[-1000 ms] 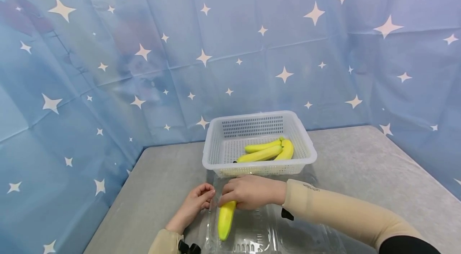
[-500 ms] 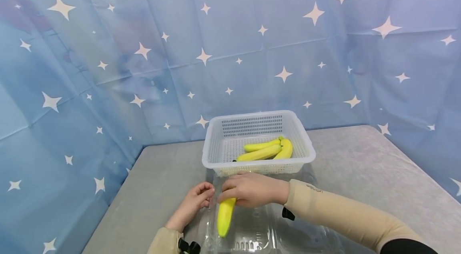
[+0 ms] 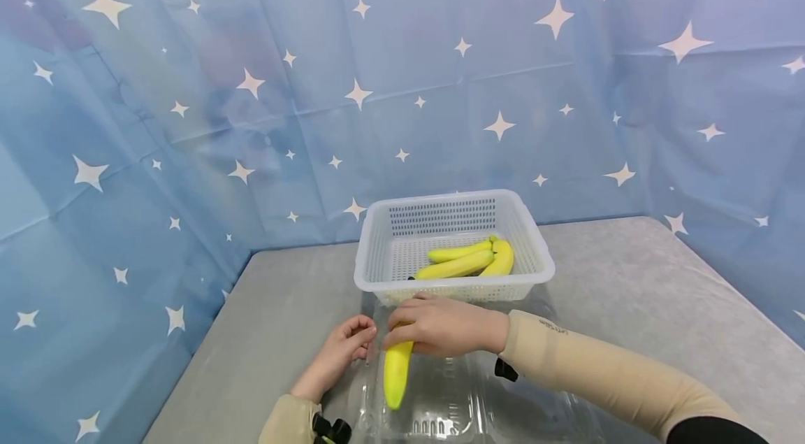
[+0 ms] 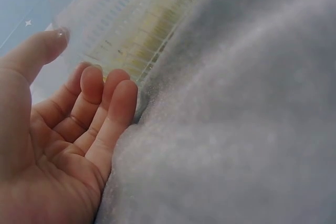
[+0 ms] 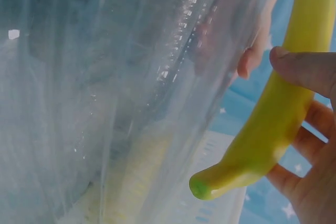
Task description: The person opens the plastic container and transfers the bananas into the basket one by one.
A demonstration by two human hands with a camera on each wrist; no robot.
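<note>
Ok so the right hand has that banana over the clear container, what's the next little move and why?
Probably lower the banana into the clear container. The right hand grips its upper end while the rest hangs over the open tray, and the left hand rests at the container's left edge, seemingly steadying it.

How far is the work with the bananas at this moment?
Nothing lies in the clear plastic box so far. In hand: the right hand grips one banana over the box, and the left hand rests at the box's left edge, holding nothing. Left: three bananas lie in the white basket behind, if they are to follow.
</note>
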